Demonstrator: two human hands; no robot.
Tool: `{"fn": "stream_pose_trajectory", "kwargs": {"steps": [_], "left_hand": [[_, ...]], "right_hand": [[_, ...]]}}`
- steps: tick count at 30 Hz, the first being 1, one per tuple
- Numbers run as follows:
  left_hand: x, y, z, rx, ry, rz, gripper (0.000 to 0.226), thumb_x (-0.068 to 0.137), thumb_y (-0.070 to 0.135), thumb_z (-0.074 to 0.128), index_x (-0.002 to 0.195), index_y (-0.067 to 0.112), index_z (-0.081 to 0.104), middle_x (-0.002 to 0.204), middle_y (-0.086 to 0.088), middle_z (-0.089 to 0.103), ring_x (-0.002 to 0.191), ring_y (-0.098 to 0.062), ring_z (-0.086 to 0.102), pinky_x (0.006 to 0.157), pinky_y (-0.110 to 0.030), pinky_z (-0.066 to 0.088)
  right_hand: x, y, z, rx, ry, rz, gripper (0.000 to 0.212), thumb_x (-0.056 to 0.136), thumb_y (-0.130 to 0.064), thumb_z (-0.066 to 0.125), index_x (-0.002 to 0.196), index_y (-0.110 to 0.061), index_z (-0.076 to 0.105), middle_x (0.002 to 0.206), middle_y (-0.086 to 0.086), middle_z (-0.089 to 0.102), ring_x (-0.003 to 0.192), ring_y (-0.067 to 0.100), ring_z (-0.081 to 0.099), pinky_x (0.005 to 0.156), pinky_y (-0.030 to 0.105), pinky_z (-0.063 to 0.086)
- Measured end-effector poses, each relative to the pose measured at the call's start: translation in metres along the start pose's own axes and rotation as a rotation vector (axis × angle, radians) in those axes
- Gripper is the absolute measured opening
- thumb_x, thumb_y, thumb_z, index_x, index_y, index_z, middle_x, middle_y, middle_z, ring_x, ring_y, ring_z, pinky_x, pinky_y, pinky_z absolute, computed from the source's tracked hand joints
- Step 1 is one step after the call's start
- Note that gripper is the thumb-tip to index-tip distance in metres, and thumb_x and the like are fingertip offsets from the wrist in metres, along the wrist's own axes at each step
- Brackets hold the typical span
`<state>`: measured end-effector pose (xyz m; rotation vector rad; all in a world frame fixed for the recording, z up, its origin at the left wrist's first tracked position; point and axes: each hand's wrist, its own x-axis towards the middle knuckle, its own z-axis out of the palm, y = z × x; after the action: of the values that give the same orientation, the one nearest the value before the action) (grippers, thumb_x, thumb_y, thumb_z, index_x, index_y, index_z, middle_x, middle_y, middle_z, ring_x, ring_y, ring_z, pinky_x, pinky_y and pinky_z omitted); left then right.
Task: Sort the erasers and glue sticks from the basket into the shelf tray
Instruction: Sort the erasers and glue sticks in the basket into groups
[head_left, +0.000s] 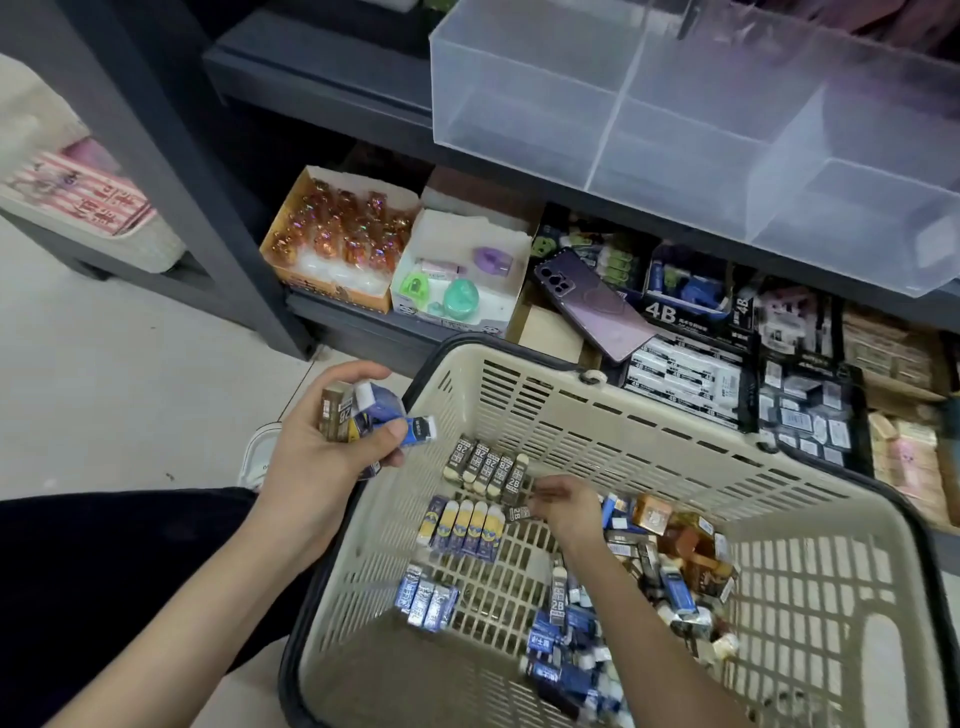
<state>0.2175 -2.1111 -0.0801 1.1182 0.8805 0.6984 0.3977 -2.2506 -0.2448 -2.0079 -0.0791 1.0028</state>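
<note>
While the left hand (322, 457) hangs just outside the basket (675, 415), clamped on a fistful of erasers (363, 410) (brown 2B sleeves & blue ones), the right hand (566, 506) is down inside, fingers blurred but pinching a brown 2B eraser (519, 513) beside the brown row (488, 467). Nearer me: a blue-yellow row (465, 525), then a blue-silver row (426, 600). Loose heap (665, 561) at right, incl. amber boxes. Clear divided shelf tray (675, 130) sits above.

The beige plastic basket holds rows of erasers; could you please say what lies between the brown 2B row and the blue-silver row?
A row of yellow-and-blue erasers lies between them, as the head view shows.
</note>
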Motion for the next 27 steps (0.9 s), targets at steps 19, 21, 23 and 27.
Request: {"fn": "stream_pose_trajectory", "kwargs": {"steps": [19,21,23,27], "left_hand": [[0.001,-0.003,0.001,-0.039,0.036,-0.008,0.041,0.068,-0.004,0.062,0.096,0.026,0.06,0.072,0.004,0.062,0.059,-0.014,0.06,0.055,-0.021,0.053],[0.001,-0.004,0.0,-0.064,0.04,-0.021,0.041,0.071,-0.007,0.065,0.096,0.026,0.06,0.074,0.003,0.062,0.062,-0.013,0.059,0.055,-0.021,0.053],[0.002,-0.005,-0.003,-0.122,0.025,-0.035,0.042,0.06,0.011,0.08,0.094,0.029,0.063,0.077,0.001,0.062,0.065,-0.013,0.06,0.055,-0.021,0.053],[0.002,-0.008,-0.006,-0.129,0.019,-0.029,0.061,0.04,0.035,0.091,0.094,0.032,0.065,0.086,-0.004,0.061,0.067,-0.013,0.063,0.058,-0.022,0.053]], "right_hand": [[0.002,0.018,0.03,-0.334,0.206,0.137,0.044,0.09,-0.024,0.063,0.119,-0.001,0.04,0.085,0.008,0.056,0.073,0.032,0.064,0.06,0.038,0.052],[0.004,0.017,0.026,-0.274,0.224,0.158,0.039,0.088,-0.019,0.064,0.117,-0.004,0.044,0.09,0.012,0.062,0.07,0.03,0.061,0.057,0.034,0.049],[0.001,0.017,0.017,-0.202,0.267,0.148,0.034,0.086,-0.019,0.066,0.113,-0.009,0.048,0.083,0.007,0.062,0.064,0.024,0.058,0.053,0.028,0.045],[-0.008,0.006,0.017,0.028,0.093,0.046,0.035,0.082,-0.018,0.073,0.11,-0.017,0.052,0.089,0.003,0.066,0.074,0.022,0.064,0.069,0.038,0.053]]}}
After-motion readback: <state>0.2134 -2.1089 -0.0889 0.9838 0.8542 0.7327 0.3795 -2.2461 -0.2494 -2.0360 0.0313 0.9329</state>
